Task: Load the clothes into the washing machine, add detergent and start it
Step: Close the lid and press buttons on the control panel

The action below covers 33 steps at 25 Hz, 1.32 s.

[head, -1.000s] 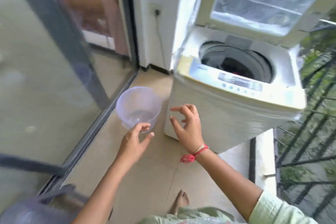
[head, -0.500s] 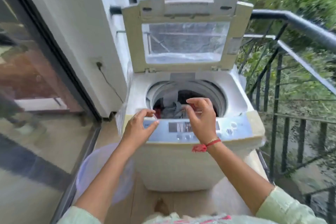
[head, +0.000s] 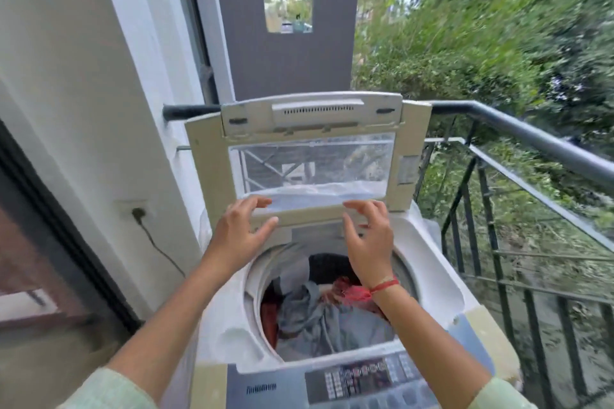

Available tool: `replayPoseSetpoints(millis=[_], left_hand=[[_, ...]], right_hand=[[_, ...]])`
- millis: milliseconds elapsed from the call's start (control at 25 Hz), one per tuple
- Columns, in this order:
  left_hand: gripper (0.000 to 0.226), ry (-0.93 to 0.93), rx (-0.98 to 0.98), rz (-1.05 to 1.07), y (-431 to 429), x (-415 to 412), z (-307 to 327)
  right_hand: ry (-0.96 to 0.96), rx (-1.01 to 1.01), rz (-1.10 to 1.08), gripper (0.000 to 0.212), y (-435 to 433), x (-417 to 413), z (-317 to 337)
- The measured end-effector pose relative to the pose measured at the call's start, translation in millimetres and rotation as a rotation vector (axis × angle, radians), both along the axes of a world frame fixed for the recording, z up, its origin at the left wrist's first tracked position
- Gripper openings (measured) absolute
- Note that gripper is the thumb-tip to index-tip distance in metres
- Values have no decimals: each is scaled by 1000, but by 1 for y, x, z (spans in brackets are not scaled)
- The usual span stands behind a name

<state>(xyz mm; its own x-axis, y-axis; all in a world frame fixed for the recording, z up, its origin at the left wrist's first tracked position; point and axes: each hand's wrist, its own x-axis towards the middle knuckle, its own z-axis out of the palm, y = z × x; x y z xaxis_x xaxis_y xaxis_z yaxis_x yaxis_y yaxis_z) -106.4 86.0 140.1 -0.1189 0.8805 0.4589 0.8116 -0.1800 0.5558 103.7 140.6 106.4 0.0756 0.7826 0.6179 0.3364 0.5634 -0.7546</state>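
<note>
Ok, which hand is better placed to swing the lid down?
Left, marginally: the left hand brackets the lid's lower frame between thumb and fingers; the right hand is open beside it.

One wide-angle camera, worn on the head, looks forward and down from close above the washing machine (head: 438, 275). Its control panel (head: 365, 378) lies at 6 o'clock, the raised lid (head: 309, 156) at 12, a wall (head: 83, 76) at 9 and the railing (head: 531, 139) at 3.
</note>
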Motion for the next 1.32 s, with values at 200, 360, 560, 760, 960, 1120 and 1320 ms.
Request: replayPoseSetpoints(millis=[200, 360, 560, 760, 960, 1120, 1320], left_hand=[[31, 100, 171, -1, 62, -18, 57], [34, 158, 246, 24, 106, -35, 87], [41, 163, 280, 87, 159, -52, 102], [40, 294, 114, 223, 201, -53, 105], [60, 384, 3, 238, 208, -55, 101], [60, 430, -8, 244, 194, -52, 104], [63, 472, 99, 258, 157, -38, 97]], right_hand=[[-45, 156, -107, 18, 82, -21, 52], [-65, 298, -147, 25, 140, -39, 87], [-109, 422, -223, 27, 196, -51, 123], [-691, 99, -127, 48, 239, -51, 147], [-949, 55, -47, 59, 248, -51, 147], [-953, 115, -55, 62, 237, -41, 151], [-1027, 100, 51, 64, 207, -19, 165]])
